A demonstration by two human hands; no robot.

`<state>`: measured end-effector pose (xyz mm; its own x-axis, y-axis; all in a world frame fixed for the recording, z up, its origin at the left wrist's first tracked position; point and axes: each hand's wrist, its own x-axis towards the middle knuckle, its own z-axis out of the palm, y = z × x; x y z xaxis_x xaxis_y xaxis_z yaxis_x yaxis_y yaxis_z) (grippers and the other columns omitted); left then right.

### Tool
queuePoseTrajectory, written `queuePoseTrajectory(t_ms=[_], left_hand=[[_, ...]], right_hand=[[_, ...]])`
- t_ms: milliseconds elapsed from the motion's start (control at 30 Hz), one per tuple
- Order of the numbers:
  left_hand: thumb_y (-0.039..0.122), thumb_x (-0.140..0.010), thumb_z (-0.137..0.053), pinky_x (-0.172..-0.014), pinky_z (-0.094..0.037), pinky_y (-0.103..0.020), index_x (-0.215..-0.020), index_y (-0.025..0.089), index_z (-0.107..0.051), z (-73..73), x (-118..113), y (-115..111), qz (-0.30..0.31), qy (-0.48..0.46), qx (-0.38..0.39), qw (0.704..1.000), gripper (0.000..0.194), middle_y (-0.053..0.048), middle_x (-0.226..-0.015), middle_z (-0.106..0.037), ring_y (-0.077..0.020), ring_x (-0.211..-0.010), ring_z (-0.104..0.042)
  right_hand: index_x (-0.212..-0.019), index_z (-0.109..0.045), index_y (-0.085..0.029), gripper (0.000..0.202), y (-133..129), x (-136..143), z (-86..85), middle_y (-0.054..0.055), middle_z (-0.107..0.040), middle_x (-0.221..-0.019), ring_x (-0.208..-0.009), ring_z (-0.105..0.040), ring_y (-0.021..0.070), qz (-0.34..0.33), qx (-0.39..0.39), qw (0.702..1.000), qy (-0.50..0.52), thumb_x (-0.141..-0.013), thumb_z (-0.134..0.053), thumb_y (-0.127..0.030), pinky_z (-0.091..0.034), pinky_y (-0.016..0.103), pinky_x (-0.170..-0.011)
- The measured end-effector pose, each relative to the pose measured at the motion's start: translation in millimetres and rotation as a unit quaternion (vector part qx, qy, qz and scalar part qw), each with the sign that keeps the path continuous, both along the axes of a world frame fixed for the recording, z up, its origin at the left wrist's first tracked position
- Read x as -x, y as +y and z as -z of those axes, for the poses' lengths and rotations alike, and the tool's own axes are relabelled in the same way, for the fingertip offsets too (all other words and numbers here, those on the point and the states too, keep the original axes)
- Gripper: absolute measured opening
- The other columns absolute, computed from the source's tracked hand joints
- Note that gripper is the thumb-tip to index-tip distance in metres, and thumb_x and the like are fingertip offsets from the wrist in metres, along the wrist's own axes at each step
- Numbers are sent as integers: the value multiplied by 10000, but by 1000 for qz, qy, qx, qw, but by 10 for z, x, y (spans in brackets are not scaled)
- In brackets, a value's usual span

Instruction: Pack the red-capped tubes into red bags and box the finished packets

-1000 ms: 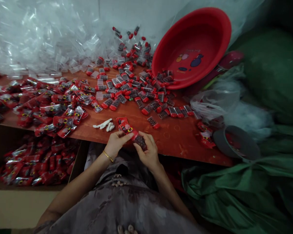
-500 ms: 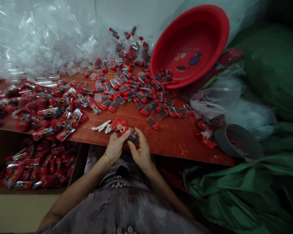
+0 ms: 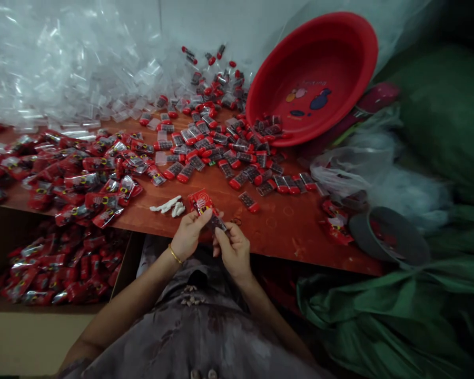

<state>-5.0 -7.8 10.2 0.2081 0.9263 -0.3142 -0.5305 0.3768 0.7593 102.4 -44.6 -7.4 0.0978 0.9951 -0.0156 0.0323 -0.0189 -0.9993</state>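
Note:
My left hand [image 3: 190, 230], with a gold bracelet at the wrist, pinches a small red printed packet [image 3: 200, 200] between thumb and fingers. A dark-filled clear container [image 3: 218, 223] lies at the packet's lower right end, partly hidden by my fingers; whether it sits inside the packet I cannot tell. My right hand [image 3: 234, 248] grips the near end of that container with thumb and fingers. Left of the packet, crumpled white pieces [image 3: 168, 206] lie on the reddish table [image 3: 272, 221]. One red-ended clear container [image 3: 248, 202] rests just beyond my right hand.
Filled red packets [image 3: 79, 168] are heaped at left, above a cardboard box [image 3: 120, 263] of more packets. Red-ended containers [image 3: 199, 131] spread across the middle. A tilted red basin [image 3: 312, 63], clear plastic pieces [image 3: 63, 63], a grey bowl [image 3: 413, 239] and green cloth [image 3: 363, 310] surround the table.
My right hand has shifted slightly right and down, its fingers now bent round the container's near end. The container shows more between my hands. The whole view has shifted slightly.

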Motion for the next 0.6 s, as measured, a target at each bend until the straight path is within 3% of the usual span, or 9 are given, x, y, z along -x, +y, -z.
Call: queuePoseTrajectory(t_ms=[100, 200, 333, 467, 600], left_hand=[[522, -633, -714, -410, -395, -227, -856, 137, -686, 24, -34, -58, 46, 17, 3, 999, 446, 9, -565, -605, -83, -405, -478], [550, -637, -693, -359, -354, -221, -840, 126, -681, 7, -23, -91, 42, 17, -1, 999, 470, 29, -494, -525, -82, -382, -433], [549, -604, -721, -428, -389, -222, -740, 132, -645, 12, 3, -96, 7, -6, 16, 1000, 445, 25, -527, -528, -81, -445, -456], [531, -555, -762, -528, -408, -220, -582, 146, -563, 54, 72, -58, -25, -9, 49, 998, 434, 26, -531, -528, -77, -504, -477], [519, -615, -738, -681, -457, -263, -681, 182, -617, -145, 529, 49, -56, 17, 85, 995, 364, -3, -663, -640, -125, -671, -584]], right_hand=[[-828, -545, -201, 229, 39, 28, -21, -77, -509, -525, -348, -456, 54, 7, -9, 1000, 16, -838, -536, -430, -368, 165, -339], [-789, -538, -203, 246, 98, 29, -42, -71, -532, -531, -339, -464, 59, -14, 1, 999, 36, -806, -565, -446, -375, 171, -330], [-648, -505, -202, 276, 212, 16, -19, -69, -526, -472, -341, -462, 74, -51, 12, 999, 11, -755, -617, -429, -385, 188, -348], [-564, -501, -202, 295, 337, 114, 36, -64, -504, -466, -419, -460, 84, -12, -77, 993, -92, -736, -648, -392, -385, 197, -421], [-725, -593, -211, 233, 383, 85, 57, -5, -629, -636, -572, -567, 127, -32, -162, 957, -239, -837, -533, -405, -450, 239, -574]])
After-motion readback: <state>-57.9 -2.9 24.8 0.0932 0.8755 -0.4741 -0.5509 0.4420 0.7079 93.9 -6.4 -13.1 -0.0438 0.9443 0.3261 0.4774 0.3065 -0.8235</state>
